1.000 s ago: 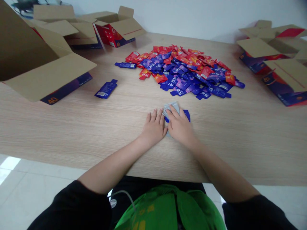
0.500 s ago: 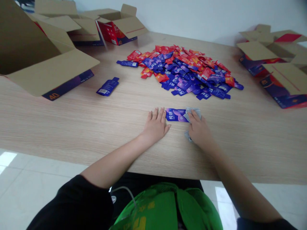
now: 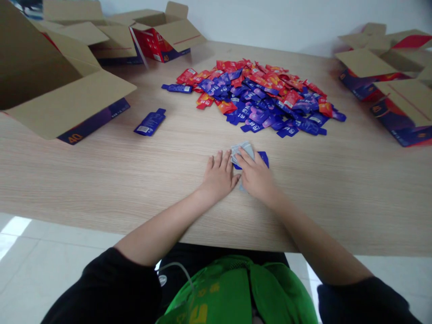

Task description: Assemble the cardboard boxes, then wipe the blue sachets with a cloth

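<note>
A purple pouch [image 3: 263, 158] lies flat on the table in front of me, mostly covered by a grey cloth [image 3: 243, 150] and my right hand. My right hand [image 3: 256, 175] is closed on the cloth and presses it on the pouch. Beside the pouch's left end, my left hand [image 3: 218, 173] rests flat with its fingers stretched out. Its fingertips are close to the cloth, and its thumb points toward my right hand. Part of the cloth sticks out below my right hand.
A heap of red and purple pouches [image 3: 256, 101] lies beyond my hands. Two purple pouches lie apart, one nearer [image 3: 150, 122] and one beside the heap [image 3: 177, 88]. Open cardboard boxes stand at left [image 3: 97, 105] and right [image 3: 401, 119]. A wall is behind.
My right hand has slid the cloth leftward along the pouch, from its right end to near my left hand. The left hand has stayed in place.
</note>
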`<control>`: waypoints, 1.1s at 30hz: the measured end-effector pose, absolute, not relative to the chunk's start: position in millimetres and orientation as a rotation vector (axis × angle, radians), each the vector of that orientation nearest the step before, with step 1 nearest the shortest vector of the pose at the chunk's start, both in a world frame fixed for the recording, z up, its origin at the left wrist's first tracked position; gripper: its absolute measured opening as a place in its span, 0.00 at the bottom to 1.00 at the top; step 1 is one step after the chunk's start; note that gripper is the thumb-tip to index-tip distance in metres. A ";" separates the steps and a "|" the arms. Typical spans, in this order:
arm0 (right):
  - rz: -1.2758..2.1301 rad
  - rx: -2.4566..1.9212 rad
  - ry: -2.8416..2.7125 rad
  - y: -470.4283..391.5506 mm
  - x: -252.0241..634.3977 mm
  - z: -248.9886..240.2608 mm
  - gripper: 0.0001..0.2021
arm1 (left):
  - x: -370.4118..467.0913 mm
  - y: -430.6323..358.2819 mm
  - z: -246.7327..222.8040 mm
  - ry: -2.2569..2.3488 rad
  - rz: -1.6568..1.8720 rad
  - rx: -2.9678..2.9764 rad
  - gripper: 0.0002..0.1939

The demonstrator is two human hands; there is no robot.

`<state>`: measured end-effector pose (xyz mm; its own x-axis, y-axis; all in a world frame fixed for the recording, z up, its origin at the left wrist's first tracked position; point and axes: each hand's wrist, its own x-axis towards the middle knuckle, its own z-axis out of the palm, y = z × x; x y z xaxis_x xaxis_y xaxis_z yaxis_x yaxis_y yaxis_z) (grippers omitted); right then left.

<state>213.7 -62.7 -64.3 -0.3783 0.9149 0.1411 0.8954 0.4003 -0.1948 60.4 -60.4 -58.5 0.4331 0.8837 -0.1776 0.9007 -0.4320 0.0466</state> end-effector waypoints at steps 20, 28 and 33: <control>0.274 -1.731 -2.252 -52.4 252.4 -42.4 0.33 | 60.2 -62.0 -65.6 1.626 -0.090 2.538 0.38; 0.076 -1.682 -2.391 -60.6 208.8 -63.1 0.30 | 61.2 -62.2 -62.7 1.603 -0.134 2.542 0.37; 0.030 -1.753 -2.338 -67.1 228.9 -63.9 0.29 | 62.5 -63.4 -64.4 1.641 -0.109 2.521 0.38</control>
